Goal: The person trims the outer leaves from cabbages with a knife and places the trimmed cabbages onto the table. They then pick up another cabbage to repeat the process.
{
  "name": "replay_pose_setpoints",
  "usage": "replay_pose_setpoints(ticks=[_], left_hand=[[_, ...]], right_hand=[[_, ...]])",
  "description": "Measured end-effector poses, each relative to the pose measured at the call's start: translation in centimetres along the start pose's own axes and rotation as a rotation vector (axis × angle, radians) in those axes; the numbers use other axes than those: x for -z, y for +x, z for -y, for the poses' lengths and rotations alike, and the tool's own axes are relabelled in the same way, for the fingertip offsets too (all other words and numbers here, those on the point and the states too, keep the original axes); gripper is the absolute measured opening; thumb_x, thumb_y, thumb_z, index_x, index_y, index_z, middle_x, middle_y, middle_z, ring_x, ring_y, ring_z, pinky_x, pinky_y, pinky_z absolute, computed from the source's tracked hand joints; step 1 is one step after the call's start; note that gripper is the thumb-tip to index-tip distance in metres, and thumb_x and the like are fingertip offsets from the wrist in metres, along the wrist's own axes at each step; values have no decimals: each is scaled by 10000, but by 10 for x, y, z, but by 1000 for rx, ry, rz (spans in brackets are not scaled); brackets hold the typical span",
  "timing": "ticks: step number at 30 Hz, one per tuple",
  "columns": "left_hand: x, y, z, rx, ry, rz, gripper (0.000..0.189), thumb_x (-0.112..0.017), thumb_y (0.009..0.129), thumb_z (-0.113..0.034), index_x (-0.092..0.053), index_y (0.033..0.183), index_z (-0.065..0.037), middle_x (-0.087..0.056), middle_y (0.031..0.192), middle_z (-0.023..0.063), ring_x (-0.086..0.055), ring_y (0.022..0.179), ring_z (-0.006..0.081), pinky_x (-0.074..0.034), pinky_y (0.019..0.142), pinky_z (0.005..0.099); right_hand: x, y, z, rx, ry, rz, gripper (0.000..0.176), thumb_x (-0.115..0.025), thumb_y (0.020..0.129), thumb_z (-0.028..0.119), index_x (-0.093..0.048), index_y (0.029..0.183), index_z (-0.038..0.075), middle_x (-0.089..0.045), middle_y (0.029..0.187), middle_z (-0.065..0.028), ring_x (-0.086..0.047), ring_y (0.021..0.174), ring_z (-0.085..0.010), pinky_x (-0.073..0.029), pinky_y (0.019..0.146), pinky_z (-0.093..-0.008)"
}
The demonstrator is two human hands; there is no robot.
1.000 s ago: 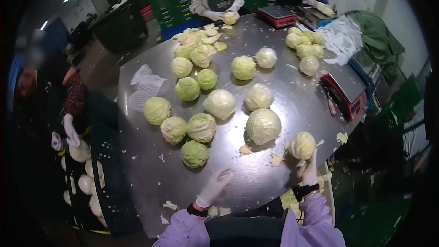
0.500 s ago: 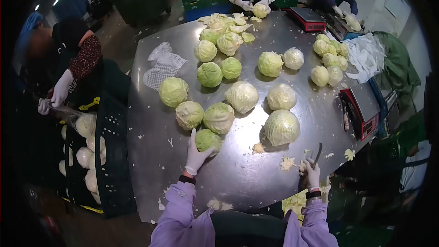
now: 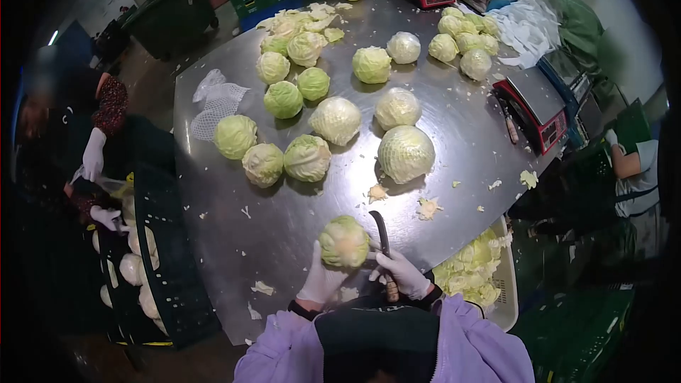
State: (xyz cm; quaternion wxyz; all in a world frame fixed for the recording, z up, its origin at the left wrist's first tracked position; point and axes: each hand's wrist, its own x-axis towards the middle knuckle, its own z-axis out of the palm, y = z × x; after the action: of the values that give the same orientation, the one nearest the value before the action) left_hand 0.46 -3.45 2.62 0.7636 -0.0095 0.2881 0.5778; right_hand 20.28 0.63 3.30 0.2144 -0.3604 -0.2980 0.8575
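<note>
A green cabbage [image 3: 344,241] is held up close in front of me, its pale stem end facing the camera. My gloved left hand [image 3: 321,274] grips it from the lower left. In my gloved right hand [image 3: 402,274] is a curved knife [image 3: 384,234], its dark blade pointing up and away and its wooden handle under the palm. The fingertips of that hand are right at the cabbage's right side. Farther in on the metal table [image 3: 234,241] sit several more cabbages, such as a leafy one [image 3: 307,158] and a net-wrapped one [image 3: 406,154].
Trimmed leaves fill a white basket [image 3: 507,291] at the table's right edge. A red scale [image 3: 533,110] and another knife [image 3: 511,128] lie on the right. White netting [image 3: 216,106] is at the left. A dark crate [image 3: 167,262] stands left, beside a co-worker's gloved hand [image 3: 94,156].
My left hand has lifted the cabbage off the table and brought it nearer, stem end showing. My right hand has moved left with the knife, up to the cabbage. The view has shifted.
</note>
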Motion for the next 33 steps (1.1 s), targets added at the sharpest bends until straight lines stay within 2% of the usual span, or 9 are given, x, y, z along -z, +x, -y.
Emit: replay_pose_setpoints(ticks=[2, 4, 6, 8, 14, 16, 18, 26, 33], left_hand=[[10, -9, 4, -16, 112, -32, 798, -558, 891, -520, -242, 1449, -43, -318, 1466, 166, -338, 1347, 324, -328, 1105, 423], [23, -9, 6, -341, 983, -21, 899, -711, 815, -414, -215, 1446, -7, -257, 1486, 160, -316, 1355, 310, -309, 1104, 423], [20, -12, 0, -340, 1046, -27, 1018, -824, 694, -341, -226, 1443, 1, -250, 1480, 196, -316, 1351, 336, -303, 1104, 423], [0, -14, -15, -645, 1946, 24, 1056, -843, 633, -364, -260, 1440, -10, -290, 1452, 206, -335, 1327, 364, -311, 1098, 415], [-5, -10, -21, -367, 2022, -1, 1056, -830, 623, -426, -282, 1425, -11, -341, 1424, 216, -365, 1293, 381, -345, 1062, 417], [-4, -3, -12, -278, 2050, -46, 994, -812, 641, -423, -328, 1397, 2, -365, 1409, 208, -363, 1292, 381, -360, 1048, 425], [11, 11, 6, -692, 2012, -119, 940, -800, 652, -436, -367, 1342, 34, -400, 1369, 211, -400, 1247, 382, -387, 1022, 422], [-20, 22, 29, -624, 2223, -61, 903, -782, 640, -427, -396, 1315, 32, -436, 1327, 191, -408, 1236, 371, -453, 931, 437], [-28, 20, 49, -541, 2525, -46, 875, -769, 653, -427, -408, 1321, 7, -453, 1303, 179, -406, 1236, 362, -459, 910, 446]], right_hand=[[3, 5, -8, 21, 32, 7, 617, -532, 961, 292, -265, 1474, 78, -568, 1113, -44, -593, 723, -63, -441, 551, -163], [10, 9, -12, -14, -93, -5, 631, -568, 943, 270, -281, 1469, 75, -593, 1037, -27, -593, 712, -65, -443, 545, -172], [19, 14, -11, -8, -231, -27, 614, -584, 932, 249, -311, 1452, 68, -599, 998, -21, -588, 704, -64, -444, 542, -177], [26, 23, -7, -9, -371, -37, 597, -600, 922, 227, -342, 1434, 62, -605, 960, -15, -584, 695, -62, -445, 539, -182], [32, 26, -16, 256, -289, -355, 383, -557, 942, 169, -454, 1292, 51, -601, 879, -19, -567, 634, -63, -467, 530, -224], [37, 9, -24, 206, -527, -334, 365, -557, 932, 163, -463, 1255, 20, -624, 947, -85, -637, 712, -152, -512, 581, -284], [27, -15, -33, 663, -1447, -478, 404, -544, 898, 145, -455, 1284, 63, -613, 881, -133, -626, 601, -284, -517, 543, -384], [13, -35, -26, 112, -1465, -480, 206, -505, 894, 149, -501, 1072, 47, -597, 917, -178, -623, 740, -382, -504, 652, -472], [46, 15, -51, 97, -1452, -573, 154, -467, 900, 158, -513, 984, 37, -622, 869, -222, -646, 732, -394, -506, 641, -490]])
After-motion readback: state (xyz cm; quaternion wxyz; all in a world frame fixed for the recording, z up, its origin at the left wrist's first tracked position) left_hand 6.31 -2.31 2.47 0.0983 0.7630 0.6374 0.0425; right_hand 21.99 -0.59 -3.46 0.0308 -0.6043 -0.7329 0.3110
